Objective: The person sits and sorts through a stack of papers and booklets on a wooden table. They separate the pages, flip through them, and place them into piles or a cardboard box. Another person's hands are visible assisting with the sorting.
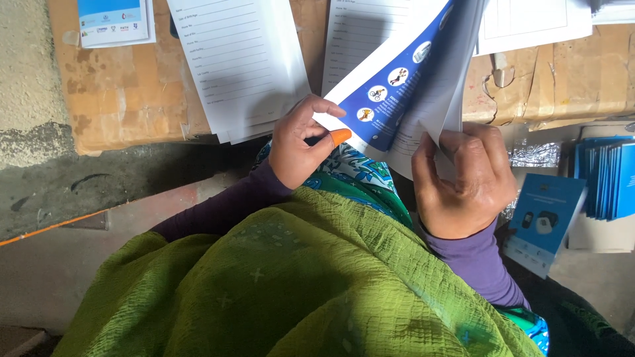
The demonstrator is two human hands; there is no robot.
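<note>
My left hand (299,142) pinches the lower corner of a blue and white printed booklet (397,86); its thumb wears an orange rubber fingertip cover (339,136). My right hand (463,178) grips the lower edge of the booklet's white pages, which are folded and lifted above my lap. Both arms wear purple sleeves. A green shawl (297,284) covers my lap below the hands.
A brown cardboard surface (126,92) lies ahead with white lined form sheets (238,59) and a small leaflet (112,23) on it. At the right stand a stack of blue booklets (608,178) and one loose blue leaflet (546,221). Grey concrete floor is at the left.
</note>
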